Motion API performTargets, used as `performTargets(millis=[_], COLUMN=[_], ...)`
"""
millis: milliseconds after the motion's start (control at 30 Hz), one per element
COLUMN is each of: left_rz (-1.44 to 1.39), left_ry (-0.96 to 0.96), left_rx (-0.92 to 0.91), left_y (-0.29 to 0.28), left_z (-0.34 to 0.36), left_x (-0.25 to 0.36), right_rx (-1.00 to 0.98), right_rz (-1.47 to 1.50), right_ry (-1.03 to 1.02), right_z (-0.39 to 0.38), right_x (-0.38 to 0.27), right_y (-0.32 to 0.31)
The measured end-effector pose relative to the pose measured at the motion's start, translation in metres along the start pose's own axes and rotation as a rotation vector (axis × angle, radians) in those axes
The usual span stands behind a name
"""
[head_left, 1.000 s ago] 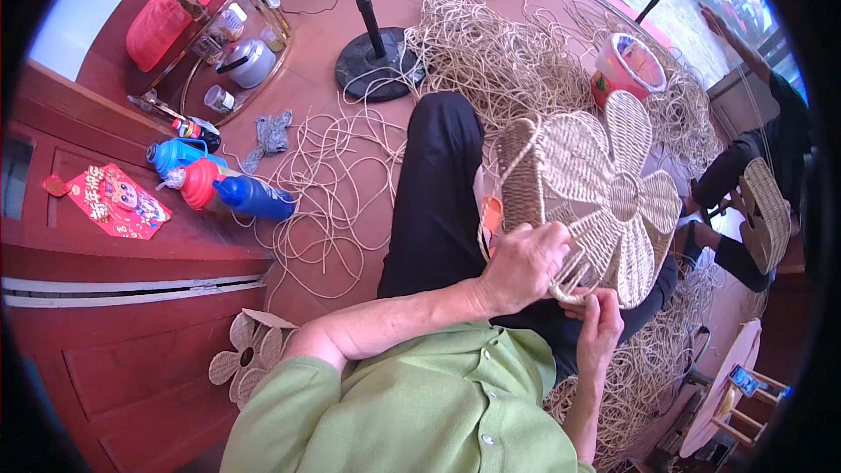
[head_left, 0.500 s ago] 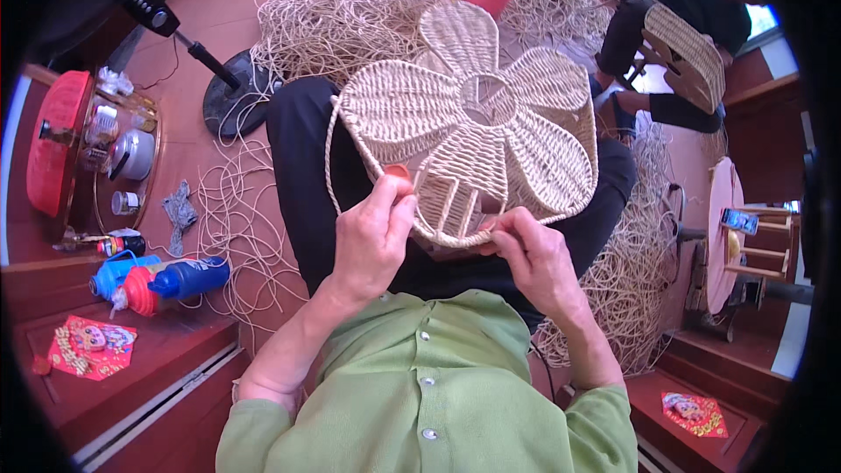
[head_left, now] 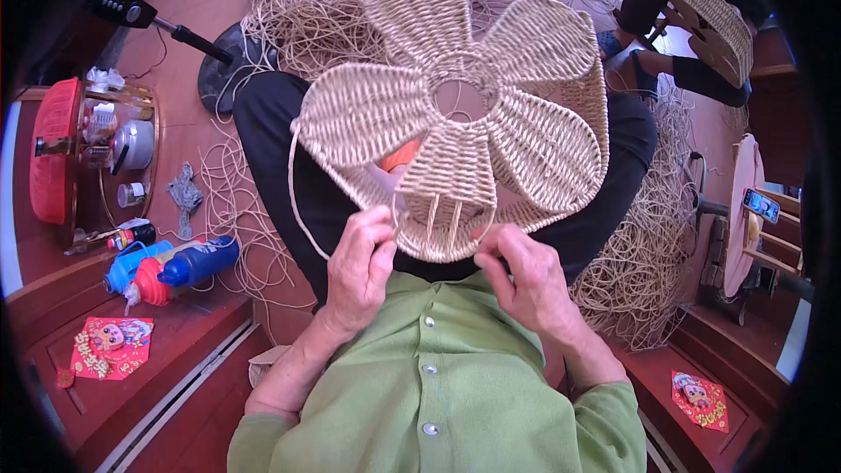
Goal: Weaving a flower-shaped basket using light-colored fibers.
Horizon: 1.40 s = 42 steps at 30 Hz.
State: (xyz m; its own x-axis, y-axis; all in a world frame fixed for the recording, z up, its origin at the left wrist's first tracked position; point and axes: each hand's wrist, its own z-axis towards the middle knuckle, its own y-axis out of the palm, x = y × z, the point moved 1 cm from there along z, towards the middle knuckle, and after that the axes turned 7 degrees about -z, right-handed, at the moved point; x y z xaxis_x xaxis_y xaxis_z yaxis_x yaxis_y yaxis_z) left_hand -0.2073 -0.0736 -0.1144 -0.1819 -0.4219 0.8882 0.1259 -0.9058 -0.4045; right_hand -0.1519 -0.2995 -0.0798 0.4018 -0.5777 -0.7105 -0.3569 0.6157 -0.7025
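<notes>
A flower-shaped basket of twisted straw cord point(head_left: 447, 162) rests on my lap, with woven petals around an open round centre. My left hand point(head_left: 357, 267) is closed at its near-left rim, thumb and fingers pinching a strand of cord beside the nearest petal. On the other side of that petal my right hand point(head_left: 528, 276) is curled, its fingertips pinching another thin strand. Bare upright cords point(head_left: 454, 221) show below the petal's woven part. Through the gap left of it an orange object point(head_left: 400, 156) is partly visible; its kind is hidden. A loose cord point(head_left: 296, 184) hangs at the basket's left.
Heaps of loose cord point(head_left: 635, 254) cover the floor at right and far side. At left are a fan stand point(head_left: 210, 48), bottles point(head_left: 200, 261) and a rack with a red basket point(head_left: 54, 149). A co-worker at far right holds a woven piece point(head_left: 714, 22). A phone point(head_left: 760, 205) leans on a stool.
The basket has tilted, and its petals appear larger and farther left. The orange object that was at my left fingertips now shows in the gap between petals. Both hands have shifted slightly nearer me.
</notes>
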Motion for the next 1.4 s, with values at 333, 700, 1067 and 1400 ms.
performTargets(millis=[333,700,1067,1400], left_rz=[-0.006,0.245,0.355,0.23], left_ry=[-0.053,0.025,0.133,-0.016], left_rx=[-0.042,0.216,0.008,-0.03], left_y=[-0.018,-0.041,-0.049,-0.049], left_z=[-0.003,-0.008,0.016,0.017], left_x=[0.003,0.027,0.031,0.032], right_rx=[-0.079,-0.045,-0.15,-0.501], right_rz=[0.066,-0.199,-0.079,-0.094], right_ry=[-0.013,-0.044,-0.24,-0.207], right_z=[-0.007,0.001,0.049,0.081], right_x=[-0.005,-0.016,-0.026,-0.027], right_y=[0.009,0.002,0.012,0.019])
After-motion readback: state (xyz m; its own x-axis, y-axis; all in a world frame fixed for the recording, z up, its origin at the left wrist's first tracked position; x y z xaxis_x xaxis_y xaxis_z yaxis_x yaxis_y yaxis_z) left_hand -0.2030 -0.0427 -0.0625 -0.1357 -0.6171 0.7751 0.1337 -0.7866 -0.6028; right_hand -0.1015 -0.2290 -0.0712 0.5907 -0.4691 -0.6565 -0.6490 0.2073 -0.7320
